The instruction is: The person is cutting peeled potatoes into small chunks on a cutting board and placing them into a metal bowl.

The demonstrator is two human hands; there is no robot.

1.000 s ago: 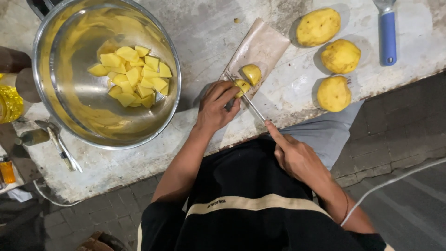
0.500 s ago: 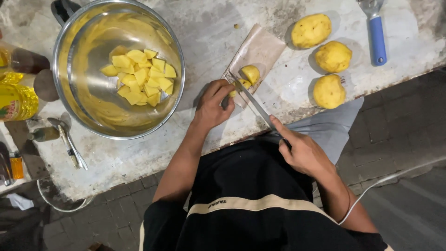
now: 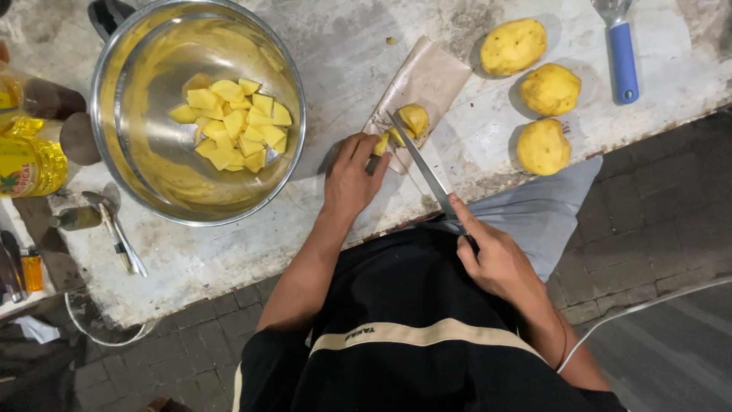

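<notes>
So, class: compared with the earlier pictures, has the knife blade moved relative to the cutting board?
Yes. The knife has slid forward: its tip now reaches the potato piece on the cutting board, no longer short of it.

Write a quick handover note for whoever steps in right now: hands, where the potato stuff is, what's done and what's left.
Left hand: steadies the half-cut yellow potato on the small brown cutting board.
Right hand: grip closed on the long steel knife, tip at the potato.
Done: yellow potato cubes lie in the large steel bowl.
Left: this potato, plus three whole peeled potatoes to the right; blue-handled peeler beyond them.
</notes>
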